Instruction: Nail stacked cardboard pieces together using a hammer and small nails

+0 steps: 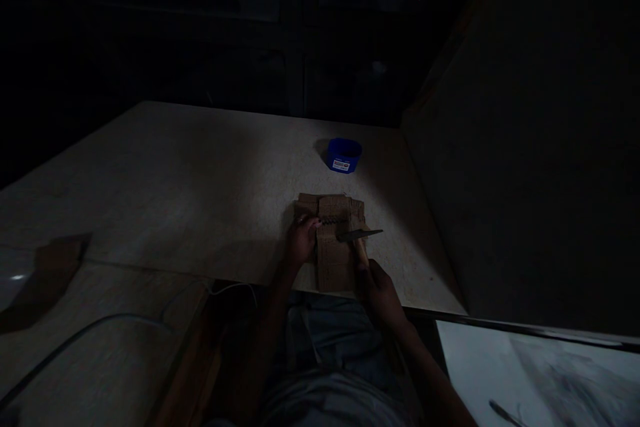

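Note:
My left hand point(301, 240) is closed at the left side of a folded piece of brown cardboard point(336, 270) lying near the table's front edge. From its fingertips a thin dark strip with a jagged or twisted outline point(334, 221) runs to the right across the cardboard; dim light hides its exact kind. My right hand point(381, 287) is wrapped around the wooden handle of a hammer point(361, 253). The hammer's dark, narrow head point(360, 235) is over the right part of the cardboard, just right of and below the strip. Whether it touches the cardboard, I cannot tell.
Behind the cardboard stands a blue plastic container point(344, 157) with a white label. A dark panel point(520, 147) rises along the table's right side. At left are a cable point(100, 321) and a brown piece point(55, 267). A white surface point(480, 360) lies lower right.

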Demonstrator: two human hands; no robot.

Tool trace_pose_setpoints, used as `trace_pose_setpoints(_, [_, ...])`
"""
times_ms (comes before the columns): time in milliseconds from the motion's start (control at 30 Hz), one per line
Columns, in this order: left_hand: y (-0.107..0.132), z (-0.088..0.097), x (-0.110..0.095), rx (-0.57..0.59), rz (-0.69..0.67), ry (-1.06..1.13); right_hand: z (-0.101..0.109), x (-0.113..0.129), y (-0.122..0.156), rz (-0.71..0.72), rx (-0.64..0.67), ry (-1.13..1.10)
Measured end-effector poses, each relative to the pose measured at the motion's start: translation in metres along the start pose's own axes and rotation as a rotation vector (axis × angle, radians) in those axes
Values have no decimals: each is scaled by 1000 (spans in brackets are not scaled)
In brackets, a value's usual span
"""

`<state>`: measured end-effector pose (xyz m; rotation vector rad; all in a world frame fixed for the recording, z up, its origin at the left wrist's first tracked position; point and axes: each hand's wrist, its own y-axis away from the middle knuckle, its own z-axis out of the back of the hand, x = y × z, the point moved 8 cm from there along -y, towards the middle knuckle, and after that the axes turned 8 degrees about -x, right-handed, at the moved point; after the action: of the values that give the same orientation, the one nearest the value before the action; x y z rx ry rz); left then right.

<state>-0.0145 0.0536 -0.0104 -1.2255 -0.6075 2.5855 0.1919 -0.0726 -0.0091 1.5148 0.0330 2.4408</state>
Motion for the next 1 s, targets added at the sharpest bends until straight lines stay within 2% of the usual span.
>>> trace_pose_setpoints(267, [6,3,0,-50,-17,5,7,11,-2,30,-2,-3])
trace_pose_setpoints(367, [6,3,1,-41,-13,-4,13,29,-4,42,-25,-1])
trace_pose_setpoints(500, [7,3,2,-38,-11,-1,20,65,-12,139,-44,41])
trace_pose_setpoints(600, [8,2,3,-37,2,11,17,87,-19,206,-1,92])
trace_pose_setpoints(700, [8,1,2,-27,0,9,10,99,-26,225,51,192])
trace_pose_setpoints(833, [7,1,1,-23,-17,11,1,107,-30,262,111,281])
trace_pose_setpoints(1000, [6,2,1,-26,-19,-14,-2,108,-30,286,117,307])
